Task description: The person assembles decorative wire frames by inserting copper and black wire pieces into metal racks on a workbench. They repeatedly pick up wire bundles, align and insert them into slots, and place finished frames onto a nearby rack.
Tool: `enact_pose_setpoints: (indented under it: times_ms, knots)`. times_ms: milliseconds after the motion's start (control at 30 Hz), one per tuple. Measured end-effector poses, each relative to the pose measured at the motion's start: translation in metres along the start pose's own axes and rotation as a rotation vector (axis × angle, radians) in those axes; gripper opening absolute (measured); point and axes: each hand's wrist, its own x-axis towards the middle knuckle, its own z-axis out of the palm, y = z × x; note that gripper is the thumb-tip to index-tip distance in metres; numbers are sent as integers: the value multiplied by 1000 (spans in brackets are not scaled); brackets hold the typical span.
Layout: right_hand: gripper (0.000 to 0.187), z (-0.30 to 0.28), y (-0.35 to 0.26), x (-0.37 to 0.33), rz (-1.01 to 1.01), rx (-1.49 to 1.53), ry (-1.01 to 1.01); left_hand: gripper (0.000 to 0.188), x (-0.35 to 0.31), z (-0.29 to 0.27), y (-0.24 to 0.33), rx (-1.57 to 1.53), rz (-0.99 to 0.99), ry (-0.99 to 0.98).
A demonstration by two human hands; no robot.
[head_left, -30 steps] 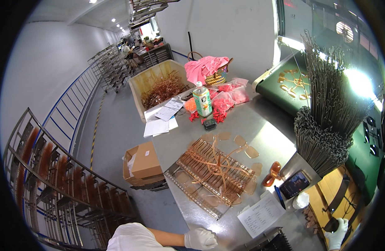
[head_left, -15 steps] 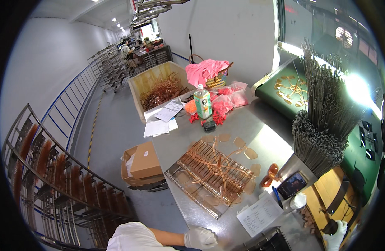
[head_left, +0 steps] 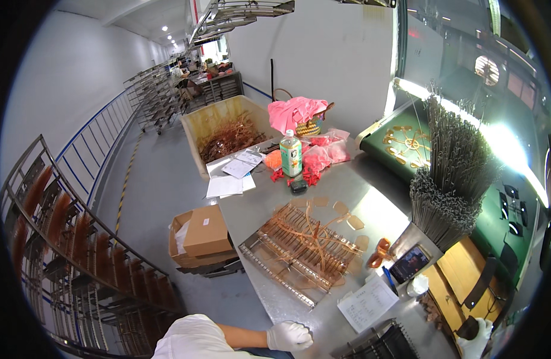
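At four o'clock, a dark piece [head_left: 467, 327] is being touched by the right hand [head_left: 478, 340], its grip unclear; at six, the left hand [head_left: 290, 336] is being rested, curled. A drop is being risked if fingers slip.

Factory workshop, with conveyor belt [head_left: 378, 142] and metal racks [head_left: 55, 254]

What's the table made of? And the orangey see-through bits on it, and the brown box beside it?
The table: probably bare metal, because it's smooth, grey and shiny. The orangey bits: likely glossy plastic; they're see-through, with thin branches among them. The brown box: looks like cardboard, dull brown with flat sides.
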Motion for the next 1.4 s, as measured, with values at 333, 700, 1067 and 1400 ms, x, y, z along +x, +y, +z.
enact_pose_setpoints:
  times_ms: [333, 700, 1067, 1400]
  knots:
    - [77, -84, -100, -86, 36, 152, 99, 8, 67, -49, 20, -597, -121, 31]
    - [70, -139, -213, -144, -395, 224, -13, 84, 238, -46, 161, -1774, 18, -285]
    - [62, -61, -222, -148, 227, 426, -43, 70, 251, -53, 242, -710, 467, -121]
    - [66, -84, -103, -203, 816, 1131, -145, 94, 269, -104, 171, -2189, 240, -75]
